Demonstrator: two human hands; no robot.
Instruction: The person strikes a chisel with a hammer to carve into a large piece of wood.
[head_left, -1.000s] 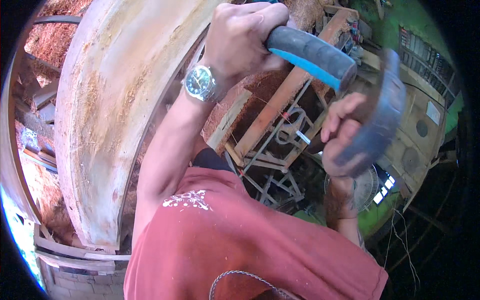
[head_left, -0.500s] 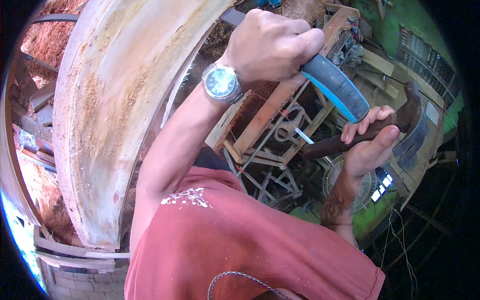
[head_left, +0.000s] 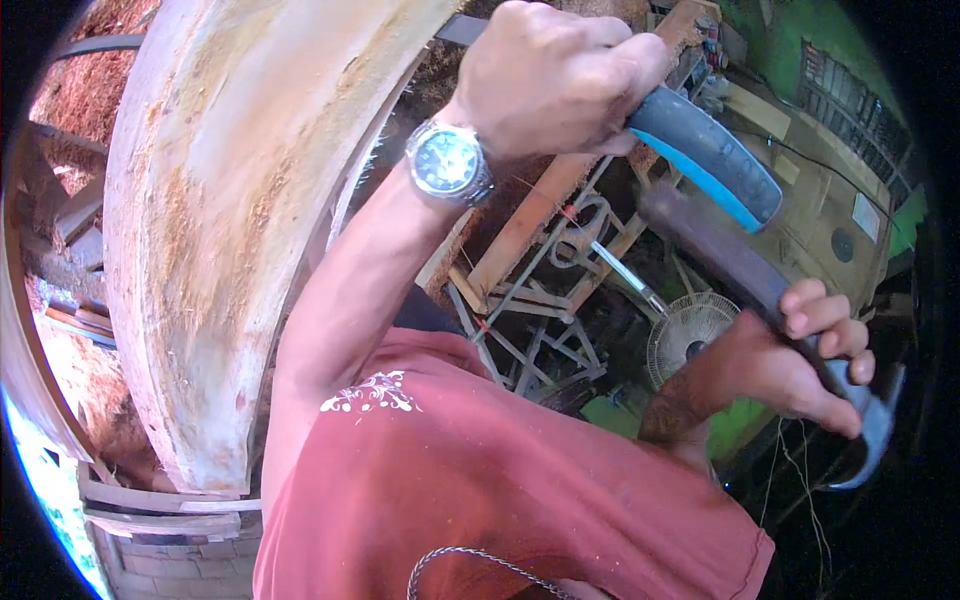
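My left hand (head_left: pixel 560 85), with a watch on its wrist, is closed round a chisel. The chisel's black and blue handle (head_left: pixel 715 160) sticks out to the right of my fist. Its flat metal blade (head_left: pixel 460 30) reaches left to the edge of a large curved piece of pale wood (head_left: pixel 240 220). My right hand (head_left: pixel 800 370), lower right, grips a hammer-like tool (head_left: pixel 735 255) close to its curved metal head (head_left: pixel 876 440). The tool's dark shaft slants up and left, its free end just below the chisel handle.
Wood shavings (head_left: pixel 85 100) and offcuts lie at the left. Beyond my arms are a reddish timber beam (head_left: pixel 545 225), a wooden trestle frame (head_left: pixel 540 320) and a white round fan (head_left: pixel 695 340). A workbench (head_left: pixel 850 215) stands at the right.
My right hand has moved down and right, swinging the hammer-like tool so its head now sits lower and its shaft slants. My left hand and chisel have shifted slightly right.
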